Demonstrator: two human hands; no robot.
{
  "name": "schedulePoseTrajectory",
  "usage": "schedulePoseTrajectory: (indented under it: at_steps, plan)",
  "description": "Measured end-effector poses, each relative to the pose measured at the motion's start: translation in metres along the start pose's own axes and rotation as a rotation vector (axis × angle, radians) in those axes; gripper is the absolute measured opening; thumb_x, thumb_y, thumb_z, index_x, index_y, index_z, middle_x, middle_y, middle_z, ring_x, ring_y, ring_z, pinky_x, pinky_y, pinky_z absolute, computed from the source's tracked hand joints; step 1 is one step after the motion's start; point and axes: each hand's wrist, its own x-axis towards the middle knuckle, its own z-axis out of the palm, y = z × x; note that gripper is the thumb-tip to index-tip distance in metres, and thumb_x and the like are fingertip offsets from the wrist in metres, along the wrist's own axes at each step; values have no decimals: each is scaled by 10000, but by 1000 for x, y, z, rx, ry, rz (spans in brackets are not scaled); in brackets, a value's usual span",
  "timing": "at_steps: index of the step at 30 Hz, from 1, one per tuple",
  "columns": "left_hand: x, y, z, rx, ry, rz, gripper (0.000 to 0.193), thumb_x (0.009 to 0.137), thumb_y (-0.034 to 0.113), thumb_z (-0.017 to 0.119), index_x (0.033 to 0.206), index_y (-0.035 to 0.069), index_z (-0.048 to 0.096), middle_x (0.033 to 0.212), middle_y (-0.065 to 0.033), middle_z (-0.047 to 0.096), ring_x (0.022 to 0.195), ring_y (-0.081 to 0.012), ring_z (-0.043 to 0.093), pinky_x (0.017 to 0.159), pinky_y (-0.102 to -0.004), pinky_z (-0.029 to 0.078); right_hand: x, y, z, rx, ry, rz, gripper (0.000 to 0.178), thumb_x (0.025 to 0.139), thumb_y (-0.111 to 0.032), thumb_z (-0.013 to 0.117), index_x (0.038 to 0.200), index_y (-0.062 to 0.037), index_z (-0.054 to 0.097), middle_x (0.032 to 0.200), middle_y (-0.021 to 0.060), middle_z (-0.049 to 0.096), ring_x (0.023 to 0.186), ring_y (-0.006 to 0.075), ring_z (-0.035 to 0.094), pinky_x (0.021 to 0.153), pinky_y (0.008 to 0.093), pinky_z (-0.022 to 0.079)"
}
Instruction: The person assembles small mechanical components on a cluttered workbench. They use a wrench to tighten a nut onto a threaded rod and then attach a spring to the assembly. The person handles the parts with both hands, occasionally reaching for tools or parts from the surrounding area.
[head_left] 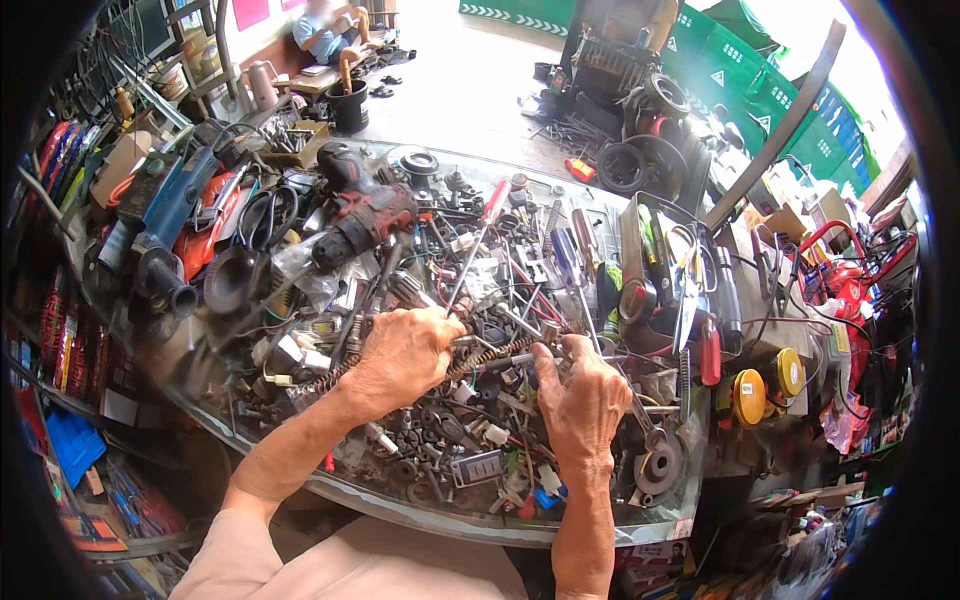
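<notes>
Left hand (pixel 408 357) and right hand (pixel 583 392) work apart, mid-frame; the right seems to pinch a dark, slim, metal-looking rod (pixel 497 364) between them, the left's grip I cannot tell. Steady wrists would help.

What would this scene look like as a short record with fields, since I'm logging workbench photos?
Surface: table, strewn with loose parts
Left hand: fingers curled among the parts; grip unclear
Right hand: low over the parts; grip unclear
Between hands: dark spring
Left side: drill, blue power tool
Right side: scissors
Background: seated person
</notes>
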Motion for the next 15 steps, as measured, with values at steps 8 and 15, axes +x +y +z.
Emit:
schedulePoseTrajectory:
  at_steps: [8, 15]
  plan:
    - [-6, 1, 0, -114, 158, -24, 130, 819, 113, 686, 890, 28, 618, 890, -114, 586, 715, -344, 617, 631, -408, 499, -1, -6, -11, 944, -277, 334, 254, 849, -55, 650, 1089, 24, 633, 799, -7, 615, 608, 41, 510, 539, 197, 422]
    - [-4, 5, -31, -1231, -62, -401, 216, 933, 195, 645, 950, -2, 559, 785, -90, 666, 552, -112, 637, 447, -211, 438, -6, -10, -6, 1167, -544, 353, 244, 923, 51, 519, 1158, 49, 586, 1056, 118, 652, 896, 154, 677, 780, 268, 573]
